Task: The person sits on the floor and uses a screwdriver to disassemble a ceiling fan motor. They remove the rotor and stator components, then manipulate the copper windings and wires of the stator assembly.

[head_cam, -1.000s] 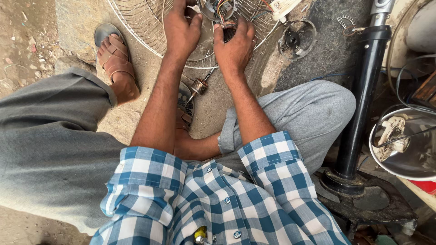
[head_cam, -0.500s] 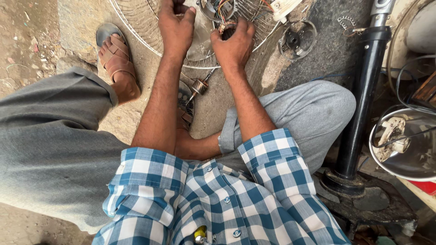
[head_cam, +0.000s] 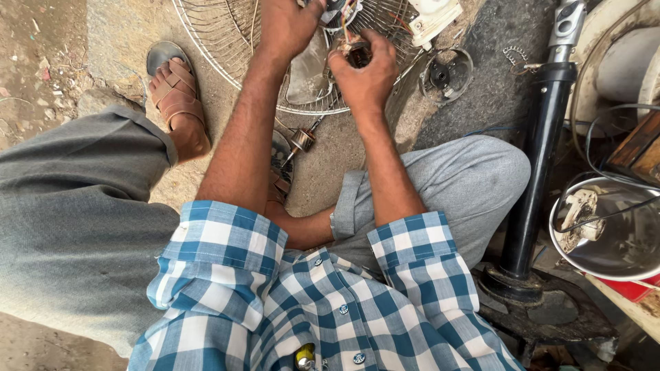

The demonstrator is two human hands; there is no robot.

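Soft, even daylight fills the scene, with no hard-edged shadows. The checked shirt (head_cam: 323, 302) and the forearms are bright; the ground (head_cam: 48, 48) at the top left looks pale and washed. The black pole (head_cam: 540, 158) and the right edge sink into dim shade. The steel bowl (head_cam: 619, 240) shows mild glare. Focus is sharp throughout, with slight wide-angle stretching near the bottom corners.

Both hands grip wired motor part (head_cam: 354, 48) (over fan grille (head_cam: 227, 41)).

A black stand pole (head_cam: 537, 172) rose from its round base (head_cam: 529, 302) at the right. A metal bowl (head_cam: 605, 233) sat beside it. A round motor cover (head_cam: 447, 74) lay on the ground, a small rotor shaft (head_cam: 301, 141) nearer.
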